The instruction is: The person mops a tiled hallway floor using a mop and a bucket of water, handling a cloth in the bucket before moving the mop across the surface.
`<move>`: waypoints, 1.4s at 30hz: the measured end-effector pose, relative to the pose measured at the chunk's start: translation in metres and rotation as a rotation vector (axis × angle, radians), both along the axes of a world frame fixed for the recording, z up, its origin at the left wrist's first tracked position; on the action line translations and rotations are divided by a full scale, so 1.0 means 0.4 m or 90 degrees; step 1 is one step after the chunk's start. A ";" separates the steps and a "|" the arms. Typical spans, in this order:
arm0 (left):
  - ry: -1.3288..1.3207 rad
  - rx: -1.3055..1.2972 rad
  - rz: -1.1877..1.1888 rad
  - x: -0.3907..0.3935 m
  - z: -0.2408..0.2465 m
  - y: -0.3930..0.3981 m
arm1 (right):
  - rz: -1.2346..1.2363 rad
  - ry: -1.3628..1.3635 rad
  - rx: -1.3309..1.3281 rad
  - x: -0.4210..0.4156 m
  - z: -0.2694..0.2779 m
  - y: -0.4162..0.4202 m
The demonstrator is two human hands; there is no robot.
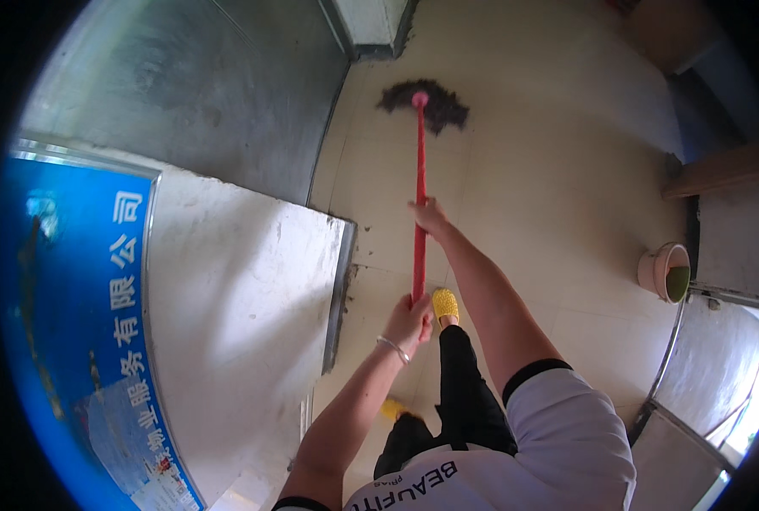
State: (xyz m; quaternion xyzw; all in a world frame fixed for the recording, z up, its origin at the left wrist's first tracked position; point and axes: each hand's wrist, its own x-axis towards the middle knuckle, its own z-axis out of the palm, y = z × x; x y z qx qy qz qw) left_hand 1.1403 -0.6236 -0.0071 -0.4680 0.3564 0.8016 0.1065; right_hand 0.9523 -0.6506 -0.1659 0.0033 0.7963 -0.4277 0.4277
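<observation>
Both of my hands grip the long red handle of a mop (420, 166). My left hand (409, 319), with a silver bangle at its wrist, closes round the handle's near end. Farther along the handle, my right hand (430, 216) is shut on it with the arm stretched forward. At the far end of the handle, past a pink round joint, the dark shaggy mop head (446, 110) lies spread on the beige tiled floor (520, 211).
White wall (245, 274) with a dark baseboard, a blue sign bearing writing (73, 255) and a grey door (194, 89) stand at the left. A pink bucket (653, 273) holding something green stands at the right, near a brown wooden piece (724, 171). Dirt specks lie along the left wall's foot.
</observation>
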 end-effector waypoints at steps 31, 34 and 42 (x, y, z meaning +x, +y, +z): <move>-0.013 0.017 0.005 -0.526 0.106 -0.280 | -0.067 -0.204 -0.026 -0.542 -0.111 -0.276; -0.087 0.000 0.062 -0.647 0.035 -0.255 | -0.032 -0.198 -0.002 -0.663 -0.109 -0.330; -0.376 0.029 -0.098 -0.456 0.303 -0.207 | 0.056 -0.232 0.037 -0.370 0.076 -0.149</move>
